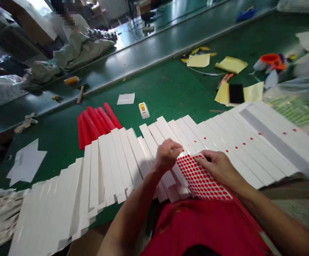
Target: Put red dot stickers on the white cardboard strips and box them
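Shirt (197, 227), red-dot sticker sheet (201, 177) between left hand (167, 154) and right hand (218, 169)

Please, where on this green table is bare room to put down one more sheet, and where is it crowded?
The green tabletop shows widest between the small white-and-yellow box and the yellow paper sheets, above the fanned white strips. It is crowded at the left hand and right hand, over the red dot sticker sheet.

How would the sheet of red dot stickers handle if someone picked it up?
The sheet of red dot stickers looks thin, so it is probably light and floppy. Its backing may slip on the white strips. The dots likely peel easily, since several already sit on the strips.
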Demonstrator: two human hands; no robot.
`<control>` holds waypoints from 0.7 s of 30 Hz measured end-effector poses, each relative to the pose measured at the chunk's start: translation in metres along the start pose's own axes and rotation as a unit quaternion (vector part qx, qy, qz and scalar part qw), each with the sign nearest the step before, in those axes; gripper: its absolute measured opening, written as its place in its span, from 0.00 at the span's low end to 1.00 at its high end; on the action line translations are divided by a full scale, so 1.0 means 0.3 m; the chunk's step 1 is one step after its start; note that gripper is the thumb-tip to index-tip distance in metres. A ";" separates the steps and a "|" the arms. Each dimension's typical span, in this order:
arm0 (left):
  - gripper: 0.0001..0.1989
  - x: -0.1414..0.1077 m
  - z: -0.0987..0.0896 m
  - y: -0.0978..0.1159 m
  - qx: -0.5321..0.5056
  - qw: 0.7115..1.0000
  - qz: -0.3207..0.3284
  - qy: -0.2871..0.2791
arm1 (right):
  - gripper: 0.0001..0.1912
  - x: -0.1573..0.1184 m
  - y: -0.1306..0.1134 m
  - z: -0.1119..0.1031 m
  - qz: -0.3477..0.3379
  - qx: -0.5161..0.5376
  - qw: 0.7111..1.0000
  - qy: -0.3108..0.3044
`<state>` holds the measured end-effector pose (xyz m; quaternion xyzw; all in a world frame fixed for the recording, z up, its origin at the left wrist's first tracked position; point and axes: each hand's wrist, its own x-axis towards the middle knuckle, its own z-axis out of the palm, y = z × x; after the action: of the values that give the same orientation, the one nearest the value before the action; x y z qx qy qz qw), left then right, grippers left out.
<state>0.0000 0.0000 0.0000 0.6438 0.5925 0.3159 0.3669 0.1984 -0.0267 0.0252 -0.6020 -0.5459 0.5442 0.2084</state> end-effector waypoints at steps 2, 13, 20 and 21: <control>0.07 0.015 -0.043 -0.026 0.052 0.997 -0.054 0.012 | 0.19 0.005 -0.008 0.005 -0.002 0.001 1.000 0.002; 0.11 0.031 -0.027 -0.109 0.261 0.952 -0.161 -0.021 | 0.19 0.012 0.006 0.011 0.003 0.026 1.000 -0.007; 0.08 0.002 0.003 -0.128 0.323 0.941 -0.094 0.038 | 0.18 0.015 0.012 0.014 -0.002 0.025 1.000 -0.007; 0.08 -0.003 0.001 -0.124 0.331 0.938 -0.089 0.053 | 0.19 0.015 0.011 0.016 -0.006 0.023 1.000 -0.005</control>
<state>-0.0195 0.0003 -0.0316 0.6559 0.7370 0.1021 0.1278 0.1949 -0.0253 0.0189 -0.5910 -0.5378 0.5586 0.2223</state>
